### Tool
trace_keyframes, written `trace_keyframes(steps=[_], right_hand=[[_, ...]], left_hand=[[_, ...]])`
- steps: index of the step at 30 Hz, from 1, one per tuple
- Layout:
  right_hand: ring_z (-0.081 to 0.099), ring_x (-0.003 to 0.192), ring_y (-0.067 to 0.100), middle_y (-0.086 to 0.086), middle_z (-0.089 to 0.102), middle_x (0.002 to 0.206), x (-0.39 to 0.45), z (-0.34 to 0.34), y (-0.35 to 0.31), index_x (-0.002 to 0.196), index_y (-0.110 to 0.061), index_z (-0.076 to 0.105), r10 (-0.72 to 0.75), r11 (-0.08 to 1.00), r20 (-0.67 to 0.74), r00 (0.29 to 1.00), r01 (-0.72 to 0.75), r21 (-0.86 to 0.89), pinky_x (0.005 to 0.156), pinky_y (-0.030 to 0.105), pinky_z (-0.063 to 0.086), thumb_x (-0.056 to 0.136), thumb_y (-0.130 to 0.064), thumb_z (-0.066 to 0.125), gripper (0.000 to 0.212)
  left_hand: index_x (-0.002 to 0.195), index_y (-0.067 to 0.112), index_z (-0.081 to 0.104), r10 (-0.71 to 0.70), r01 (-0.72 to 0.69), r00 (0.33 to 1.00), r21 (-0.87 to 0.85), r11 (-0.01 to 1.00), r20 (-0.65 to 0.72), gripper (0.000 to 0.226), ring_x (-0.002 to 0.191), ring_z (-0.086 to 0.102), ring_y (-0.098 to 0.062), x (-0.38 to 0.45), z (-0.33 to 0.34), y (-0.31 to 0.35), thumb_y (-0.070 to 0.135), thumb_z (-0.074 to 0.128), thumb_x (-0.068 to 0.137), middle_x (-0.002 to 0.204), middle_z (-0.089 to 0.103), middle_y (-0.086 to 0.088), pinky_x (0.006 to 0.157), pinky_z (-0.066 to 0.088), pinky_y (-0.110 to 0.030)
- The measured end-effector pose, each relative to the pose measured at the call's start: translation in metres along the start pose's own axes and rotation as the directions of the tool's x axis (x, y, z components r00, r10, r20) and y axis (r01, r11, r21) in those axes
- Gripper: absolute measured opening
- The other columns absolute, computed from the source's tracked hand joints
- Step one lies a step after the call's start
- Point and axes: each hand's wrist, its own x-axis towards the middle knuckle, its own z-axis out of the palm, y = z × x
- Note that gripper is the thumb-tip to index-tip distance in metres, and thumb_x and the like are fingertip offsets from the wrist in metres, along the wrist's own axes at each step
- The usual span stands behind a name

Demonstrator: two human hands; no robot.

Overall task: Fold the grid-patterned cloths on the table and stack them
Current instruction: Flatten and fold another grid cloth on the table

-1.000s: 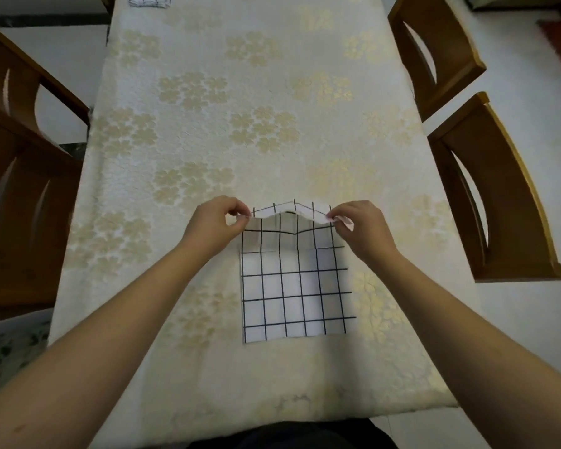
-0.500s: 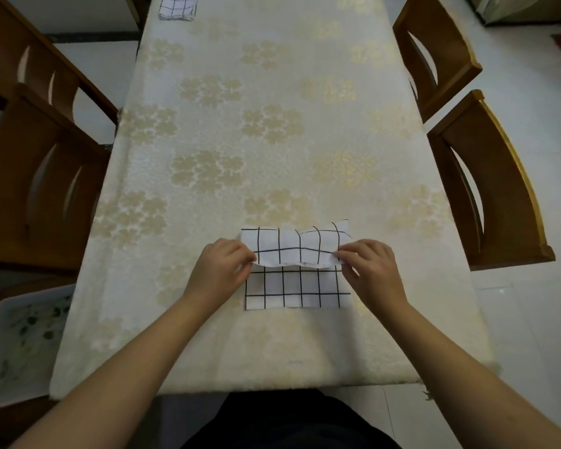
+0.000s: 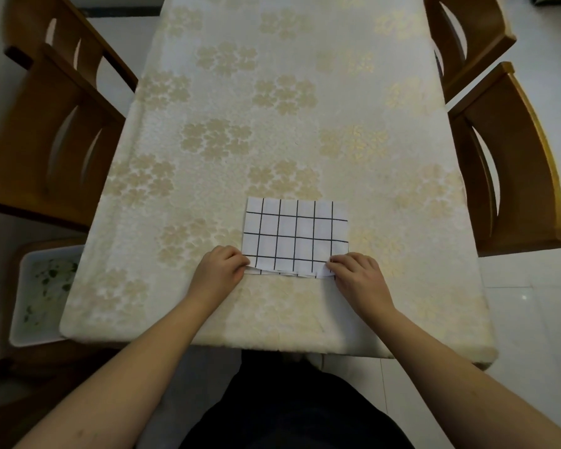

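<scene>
At far left, beside the table's near corner, a white tray with green marks inside sits low, with two wooden chairs ranged behind it along the table's left side. Moving right, the table wears a cream cloth patterned with pale gold flowers. Near its front edge the left hand lies knuckles up, fingers curled, its fingertips pinching the near left corner of the grid-patterned cloth. That cloth, white with black lines, lies flat on the table, folded over on itself, so that a thin strip of the lower layer peeks out along the near edge. It stretches away from both hands toward the table's middle, its near edge running between them. At its near right corner the right hand pinches the doubled edge, fingers curled likewise, a small flap of fabric bunched just under the fingertips. Farther right, two more wooden chairs stand against the table's right side.
</scene>
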Motion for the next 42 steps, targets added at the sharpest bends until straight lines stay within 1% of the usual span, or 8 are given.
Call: trace_keyframes(steps=[9, 16, 24, 29, 32, 37, 39, 42], right_hand=[[0.057, 0.108, 0.026, 0.004, 0.068, 0.118, -0.01, 0.013, 0.006, 0.11, -0.011, 0.071, -0.042, 0.999, -0.036, 0.998, 0.042, 0.025, 0.089, 0.036, 0.039, 0.075, -0.004, 0.078, 0.036], [0.059, 0.113, 0.027, 0.005, 0.065, 0.126, -0.019, 0.016, 0.01, 0.119, -0.011, 0.068, -0.067, 0.998, -0.039, 0.997, 0.068, 0.009, 0.09, 0.037, 0.042, 0.084, -0.011, 0.069, 0.035], [0.062, 0.108, 0.028, 0.006, 0.068, 0.122, -0.023, 0.017, 0.011, 0.116, -0.01, 0.071, -0.094, 0.995, -0.066, 0.993, 0.092, -0.033, 0.089, 0.037, 0.041, 0.08, -0.009, 0.073, 0.036], [0.063, 0.105, 0.029, 0.006, 0.069, 0.119, -0.023, 0.015, 0.007, 0.112, -0.01, 0.072, -0.101, 0.994, -0.107, 0.989, 0.095, -0.062, 0.09, 0.037, 0.04, 0.084, -0.011, 0.063, 0.03], [0.063, 0.105, 0.029, 0.005, 0.069, 0.119, -0.023, 0.015, 0.006, 0.112, -0.01, 0.072, -0.09, 0.993, -0.108, 0.99, 0.081, -0.081, 0.091, 0.037, 0.04, 0.086, -0.012, 0.058, 0.029], [0.064, 0.103, 0.029, 0.003, 0.07, 0.118, -0.025, 0.015, 0.004, 0.112, -0.013, 0.072, -0.042, 0.997, -0.112, 0.993, 0.034, -0.074, 0.089, 0.037, 0.043, 0.087, -0.016, 0.067, 0.026], [0.064, 0.104, 0.028, 0.004, 0.071, 0.115, -0.025, 0.011, -0.002, 0.112, -0.012, 0.073, -0.004, 0.998, -0.147, 0.989, -0.004, -0.056, 0.09, 0.036, 0.043, 0.093, -0.021, 0.06, 0.024], [0.061, 0.108, 0.026, 0.007, 0.069, 0.117, -0.015, 0.004, -0.018, 0.117, -0.009, 0.069, 0.068, 0.997, -0.167, 0.984, -0.074, -0.028, 0.094, 0.036, 0.042, 0.096, -0.023, 0.05, 0.032]], left_hand=[[0.086, 0.009, 0.074, 0.073, -0.072, 0.997, 0.026, 0.997, -0.028, 0.011, 0.077, 0.062, -0.021, -0.01, 0.002, -0.001, 0.008, 0.081, 0.077, 0.087, 0.068, -0.002, 0.057, 0.052, -0.032], [0.101, 0.003, 0.074, 0.097, -0.096, 0.995, 0.05, 0.994, -0.025, 0.033, 0.079, 0.065, -0.024, -0.015, 0.005, -0.005, 0.011, 0.086, 0.071, 0.092, 0.07, -0.006, 0.06, 0.055, -0.031], [0.098, 0.006, 0.075, 0.205, -0.197, 0.976, 0.107, 0.975, -0.069, 0.023, 0.074, 0.064, -0.025, -0.02, 0.01, -0.012, 0.007, 0.082, 0.076, 0.087, 0.07, -0.008, 0.06, 0.054, -0.033], [0.091, 0.007, 0.076, 0.262, -0.25, 0.962, 0.144, 0.958, -0.072, 0.019, 0.069, 0.063, -0.024, -0.021, 0.01, -0.013, 0.005, 0.083, 0.074, 0.083, 0.07, -0.007, 0.058, 0.052, -0.032], [0.093, 0.008, 0.076, 0.278, -0.265, 0.959, 0.174, 0.948, -0.057, 0.024, 0.069, 0.063, -0.023, -0.022, 0.011, -0.014, 0.003, 0.085, 0.071, 0.084, 0.07, -0.006, 0.058, 0.051, -0.031], [0.093, 0.008, 0.075, 0.29, -0.276, 0.955, 0.179, 0.944, -0.057, 0.03, 0.065, 0.062, -0.022, -0.021, 0.011, -0.012, 0.0, 0.086, 0.067, 0.081, 0.069, -0.005, 0.054, 0.051, -0.03], [0.094, 0.008, 0.075, 0.295, -0.281, 0.954, 0.179, 0.943, -0.052, 0.031, 0.065, 0.062, -0.021, -0.021, 0.011, -0.013, -0.001, 0.087, 0.066, 0.081, 0.069, -0.004, 0.053, 0.051, -0.03], [0.095, 0.009, 0.075, 0.301, -0.291, 0.953, 0.169, 0.941, -0.037, 0.033, 0.066, 0.062, -0.022, -0.021, 0.014, -0.018, -0.001, 0.087, 0.065, 0.083, 0.069, -0.004, 0.054, 0.051, -0.031]])
